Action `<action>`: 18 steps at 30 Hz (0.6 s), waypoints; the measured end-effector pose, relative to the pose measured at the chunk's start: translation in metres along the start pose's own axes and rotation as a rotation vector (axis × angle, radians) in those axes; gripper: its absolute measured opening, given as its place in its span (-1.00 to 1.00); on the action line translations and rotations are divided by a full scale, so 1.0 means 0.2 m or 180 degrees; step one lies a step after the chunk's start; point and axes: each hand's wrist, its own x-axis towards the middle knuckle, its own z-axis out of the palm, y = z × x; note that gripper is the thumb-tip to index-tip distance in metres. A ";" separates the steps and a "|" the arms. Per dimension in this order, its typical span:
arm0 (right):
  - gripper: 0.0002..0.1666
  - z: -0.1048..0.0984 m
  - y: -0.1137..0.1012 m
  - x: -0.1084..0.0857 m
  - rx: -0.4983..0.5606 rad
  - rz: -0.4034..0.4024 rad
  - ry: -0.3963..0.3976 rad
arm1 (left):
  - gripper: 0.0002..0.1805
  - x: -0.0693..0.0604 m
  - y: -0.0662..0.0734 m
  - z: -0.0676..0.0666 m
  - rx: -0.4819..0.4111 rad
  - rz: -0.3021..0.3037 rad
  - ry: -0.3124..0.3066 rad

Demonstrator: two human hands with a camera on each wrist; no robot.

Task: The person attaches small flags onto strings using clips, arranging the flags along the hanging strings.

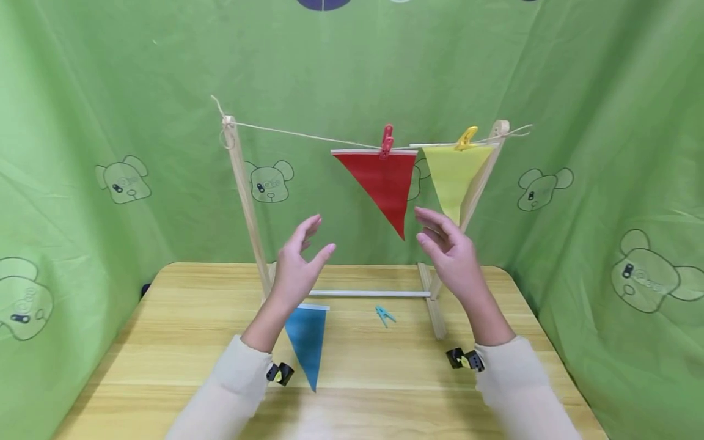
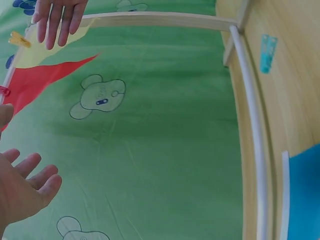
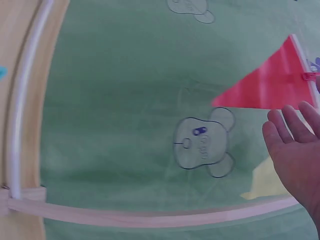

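Observation:
My left hand [image 1: 296, 263] is raised above the table, fingers loosely bent, holding nothing. Across from it my right hand [image 1: 451, 253] hovers in front of the yellow flag's lower tip, also holding nothing. A red triangular flag [image 1: 385, 183] hangs from a string [image 1: 297, 132], held by a red clothespin [image 1: 387, 142]. To its right hangs a yellow flag [image 1: 453, 174] under a yellow clothespin [image 1: 467, 138]. A blue triangular flag [image 1: 309, 342] lies on the table beside my left forearm. A light-blue clothespin [image 1: 385, 315] lies near the middle of the table.
Two wooden posts, the left one [image 1: 246, 195] and the right one [image 1: 483, 174], carry the string. A white bar [image 1: 368, 293] joins them low down. The wooden table [image 1: 374, 403] is surrounded by a green curtain [image 1: 352, 61] with bear drawings.

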 end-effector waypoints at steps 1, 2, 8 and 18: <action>-0.46 0.01 0.02 -0.01 -0.0017 0.0032 0.0016 | -0.30 -0.01 -0.01 0.00 0.0080 0.0019 -0.0019; -0.46 0.02 0.03 -0.02 -0.0019 0.0063 0.0033 | -0.29 -0.01 -0.02 0.00 0.0152 0.0041 -0.0043; -0.38 0.06 0.11 -0.06 -0.0074 0.0108 0.0073 | -0.20 -0.05 -0.07 -0.01 0.0549 0.0065 -0.0301; -0.26 0.14 0.26 -0.14 -0.0661 0.0092 0.0219 | -0.10 -0.12 -0.16 -0.02 0.1313 0.0136 -0.0771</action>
